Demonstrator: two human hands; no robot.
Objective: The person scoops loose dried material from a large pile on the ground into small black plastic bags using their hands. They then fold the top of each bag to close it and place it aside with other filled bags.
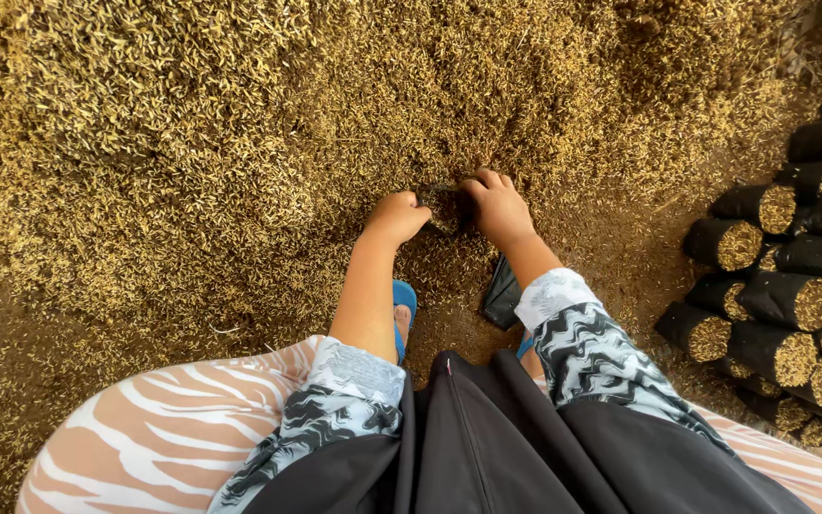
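Straw-coloured husk heap (pixel 240 124) fills the ground. Left hand (pixel 397 217) is clenched; right hand (pixel 499 205) curls around a small black bag (pixel 446 207). Packing it well, I'd judge, means keeping the mouth open.

I see a small dark black plastic bag (pixel 446 207) standing upright at the foot of the big heap of golden-brown husks (pixel 240 124), its open mouth up and packed with husks. My left hand (pixel 398 216) and right hand (pixel 499 205) press against its two sides, fingers curled over the rim.
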